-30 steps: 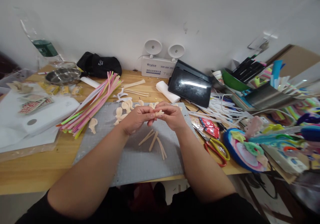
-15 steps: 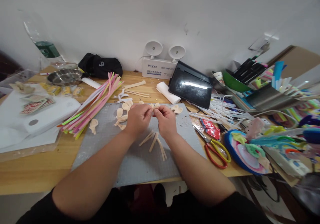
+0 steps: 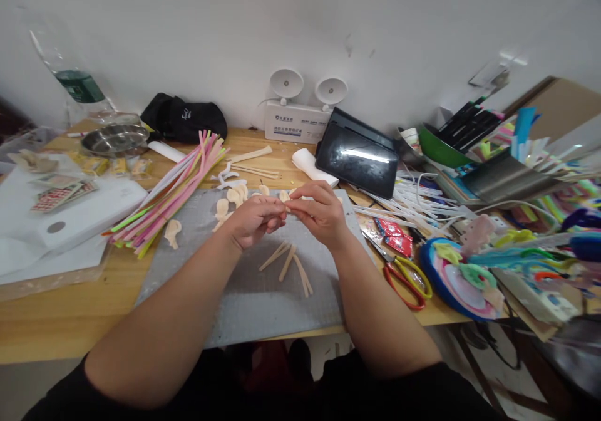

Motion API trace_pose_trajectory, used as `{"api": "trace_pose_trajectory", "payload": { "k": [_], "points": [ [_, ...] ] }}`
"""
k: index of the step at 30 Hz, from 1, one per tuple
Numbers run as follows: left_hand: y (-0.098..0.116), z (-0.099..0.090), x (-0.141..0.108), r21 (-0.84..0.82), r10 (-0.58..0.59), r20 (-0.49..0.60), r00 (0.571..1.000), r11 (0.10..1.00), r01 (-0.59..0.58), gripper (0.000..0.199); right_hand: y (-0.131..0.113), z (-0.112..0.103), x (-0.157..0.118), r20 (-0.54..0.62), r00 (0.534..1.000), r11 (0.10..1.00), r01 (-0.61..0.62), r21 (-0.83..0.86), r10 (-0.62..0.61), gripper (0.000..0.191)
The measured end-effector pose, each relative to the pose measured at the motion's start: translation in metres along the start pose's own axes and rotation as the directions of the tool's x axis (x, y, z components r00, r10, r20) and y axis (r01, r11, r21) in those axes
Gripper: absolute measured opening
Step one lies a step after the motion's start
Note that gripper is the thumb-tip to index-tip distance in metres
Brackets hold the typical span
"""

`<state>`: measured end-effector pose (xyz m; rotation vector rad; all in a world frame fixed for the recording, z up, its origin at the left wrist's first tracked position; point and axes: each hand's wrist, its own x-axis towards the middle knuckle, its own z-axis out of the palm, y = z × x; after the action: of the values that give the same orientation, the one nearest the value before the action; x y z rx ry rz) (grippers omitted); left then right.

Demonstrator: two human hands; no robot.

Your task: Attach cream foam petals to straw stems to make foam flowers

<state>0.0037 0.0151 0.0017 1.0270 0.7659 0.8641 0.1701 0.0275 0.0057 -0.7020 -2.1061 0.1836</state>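
Above the grey cutting mat [image 3: 244, 314], my left hand [image 3: 258, 220] and my right hand [image 3: 323, 213] meet fingertip to fingertip. Between them is a small cream pipe-cleaner petal [image 3: 284, 196], pinched by both hands and partly hidden by the fingers. Several similar looped cream petals [image 3: 222, 208] lie at the mat's back, left of my hands. One more cream petal [image 3: 173, 233] rests near the mat's left edge. Short cream pipe-cleaner strips [image 3: 287, 263] are spread on the mat just below my hands.
A bundle of coloured pipe cleaners [image 3: 164, 202] lies left of the mat. To the right are scissors [image 3: 404, 277], red packets [image 3: 395, 236] and a round blue-rimmed piece [image 3: 462, 283]. Behind stand a black tablet-like device [image 3: 359, 158] and an emergency light [image 3: 295, 123].
The fingers of my right hand have lifted and straightened over the petal, and my left hand has turned, its fingers loosening. The view has shifted slightly.
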Motion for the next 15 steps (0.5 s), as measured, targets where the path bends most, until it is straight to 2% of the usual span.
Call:
{"api": "trace_pose_trajectory", "payload": {
  "k": [3, 6, 7, 8, 10, 11, 12, 13, 14, 15],
  "points": [
    [-0.001, -0.001, 0.001, 0.061, -0.003, 0.014, 1.0, 0.998, 0.002, 0.016, -0.001, -0.002, 0.001, 0.011, 0.999, 0.999, 0.041, -0.017, -0.041, 0.01],
    [0.002, -0.001, 0.0, 0.31, 0.077, -0.026, 0.997, 0.948, -0.065, 0.016, 0.001, -0.001, 0.001, 0.055, 0.998, 0.999, 0.033, -0.038, -0.031, 0.013],
    [0.004, -0.002, 0.0, 0.453, 0.137, -0.039, 0.99, 0.885, -0.105, 0.015, 0.002, 0.0, 0.001, 0.076, 0.997, 0.999, 0.028, -0.039, -0.025, 0.013],
    [0.006, -0.002, -0.001, 0.605, 0.21, -0.031, 0.977, 0.782, -0.149, 0.014, 0.004, 0.001, 0.0, 0.1, 0.995, 0.999, 0.027, -0.036, -0.023, 0.013],
    [0.01, -0.004, -0.002, 0.847, 0.334, 0.046, 0.941, 0.487, -0.214, 0.013, 0.007, 0.005, -0.001, 0.151, 0.988, 0.999, 0.033, -0.031, -0.028, 0.013],
    [0.012, -0.006, -0.002, 0.908, 0.372, 0.095, 0.924, 0.348, -0.233, 0.013, 0.008, 0.008, -0.002, 0.172, 0.985, 0.999, 0.037, -0.033, -0.031, 0.014],
    [0.013, -0.008, -0.002, 0.936, 0.393, 0.133, 0.91, 0.252, -0.245, 0.013, 0.009, 0.01, -0.003, 0.182, 0.983, 0.998, 0.038, -0.04, -0.031, 0.014],
    [0.013, -0.009, -0.002, 0.944, 0.404, 0.149, 0.903, 0.213, -0.251, 0.014, 0.009, 0.013, -0.004, 0.172, 0.985, 0.998, 0.034, -0.052, -0.025, 0.014],
    [0.012, -0.01, -0.001, 0.938, 0.42, 0.131, 0.898, 0.239, -0.249, 0.013, 0.009, 0.015, -0.005, 0.142, 0.99, 0.997, 0.023, -0.068, -0.013, 0.014],
    [0.011, -0.01, -0.001, 0.916, 0.446, 0.08, 0.892, 0.321, -0.242, 0.012, 0.009, 0.017, -0.006, 0.091, 0.996, 0.996, 0.0, -0.085, 0.008, 0.014]
  ]
}}
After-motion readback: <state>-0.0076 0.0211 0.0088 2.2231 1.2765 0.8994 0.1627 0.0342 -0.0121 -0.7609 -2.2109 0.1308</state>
